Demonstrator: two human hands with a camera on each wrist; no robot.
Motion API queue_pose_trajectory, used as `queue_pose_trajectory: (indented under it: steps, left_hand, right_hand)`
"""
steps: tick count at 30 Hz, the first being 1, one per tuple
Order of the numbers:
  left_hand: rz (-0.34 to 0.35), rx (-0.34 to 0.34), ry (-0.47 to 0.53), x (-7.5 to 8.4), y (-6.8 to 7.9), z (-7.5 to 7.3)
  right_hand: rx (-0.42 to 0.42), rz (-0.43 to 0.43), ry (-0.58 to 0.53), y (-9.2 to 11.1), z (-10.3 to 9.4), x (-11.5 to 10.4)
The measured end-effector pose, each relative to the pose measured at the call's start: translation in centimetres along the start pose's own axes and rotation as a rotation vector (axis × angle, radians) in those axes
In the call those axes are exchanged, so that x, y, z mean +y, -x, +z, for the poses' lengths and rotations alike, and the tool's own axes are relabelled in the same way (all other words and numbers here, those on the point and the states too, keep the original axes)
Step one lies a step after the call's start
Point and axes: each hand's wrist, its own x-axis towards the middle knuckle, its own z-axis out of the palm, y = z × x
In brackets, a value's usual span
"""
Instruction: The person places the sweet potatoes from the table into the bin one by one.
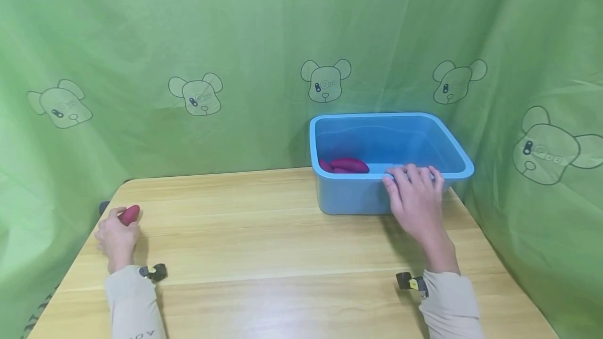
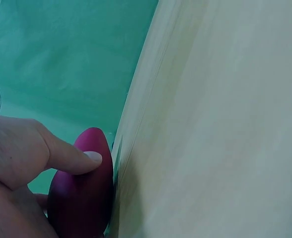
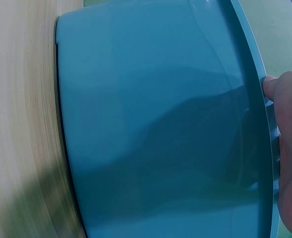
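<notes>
At the left side of the table, my left hand (image 1: 118, 237) holds a purple-red sweet potato (image 1: 129, 215) with a smooth skin and a tapered end. The left wrist view shows the thumb lying along the sweet potato (image 2: 84, 198), close to the tabletop; most of the other fingers are hidden. My right hand (image 1: 419, 203) grips the near rim of a blue plastic bin (image 1: 353, 195), its fingers hooked over the edge. Inside the bin, toward its left end, lie a few more purple-red sweet potatoes (image 1: 349, 165), partly hidden by the near wall.
The wood-grain table (image 1: 264, 255) stretches between the two hands. Green curtain (image 1: 254, 25) printed with bear heads hangs behind the table and along both sides. The bin stands at the table's far right, close to the curtain.
</notes>
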Motion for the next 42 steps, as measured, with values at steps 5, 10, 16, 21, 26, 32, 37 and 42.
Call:
queue_pose_trajectory:
  steps: [5,10,16,21,26,32,37,42]
  left_hand:
    - [0.004,0.010,-0.004,0.0,0.0,0.0]
    - [-0.004,0.009,-0.001,-0.1,-0.1,0.1]
    - [-0.023,-0.007,0.023,0.1,-0.1,0.1]
    - [-0.027,-0.013,0.050,0.5,0.1,0.1]
    - [-0.043,-0.025,0.084,0.8,0.3,0.0]
    - [-0.016,0.013,0.113,1.1,0.6,-0.1]
    - [0.039,0.056,0.116,1.5,0.7,-0.2]
    - [0.042,0.052,0.126,2.1,0.9,-0.4]
  right_hand:
    - [0.002,0.000,-0.002,0.0,0.0,0.0]
    - [-0.004,0.005,-0.006,0.0,0.0,0.0]
    - [-0.007,0.010,-0.005,0.0,0.1,0.0]
    - [-0.001,0.008,-0.005,0.0,0.1,0.1]
    - [-0.001,0.003,-0.007,0.0,0.2,0.2]
    - [0.004,-0.001,-0.010,-0.1,0.3,0.2]
    - [-0.001,0.005,-0.009,0.0,0.3,0.2]
    - [0.001,0.006,-0.011,0.0,0.3,0.2]
